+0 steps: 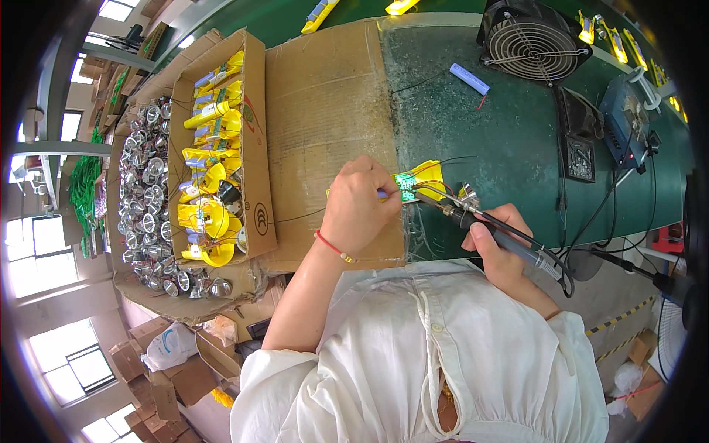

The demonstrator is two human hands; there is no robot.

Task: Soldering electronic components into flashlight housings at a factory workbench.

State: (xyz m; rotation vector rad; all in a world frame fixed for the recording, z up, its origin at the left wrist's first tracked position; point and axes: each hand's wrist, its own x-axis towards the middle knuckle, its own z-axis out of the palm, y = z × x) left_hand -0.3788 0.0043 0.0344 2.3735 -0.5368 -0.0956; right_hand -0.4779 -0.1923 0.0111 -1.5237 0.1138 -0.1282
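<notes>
My left hand (360, 203) is closed over a yellow plastic housing (430, 176) above the cardboard edge; its fingertips are partly hidden. Inside the housing lies a small green circuit board (405, 184), with a bit of a blue battery cell (382, 194) showing beside the fingers. Dark wires run from the housing. My right hand (501, 247) grips a soldering iron (509, 245) like a pen, a cable trailing from its back end. Its tip points left and reaches the board's edge; contact is too small to tell. A shiny lamp reflector (468, 195) sits just beyond the iron.
On the left, a cardboard box (256, 148) holds several yellow housings (210, 166) with blue cells, beside many loose reflectors (151, 192). A loose blue cell (469, 78) and a fan (533, 48) lie farther back. The soldering station (626, 122) stands right, near a dark tray (580, 159).
</notes>
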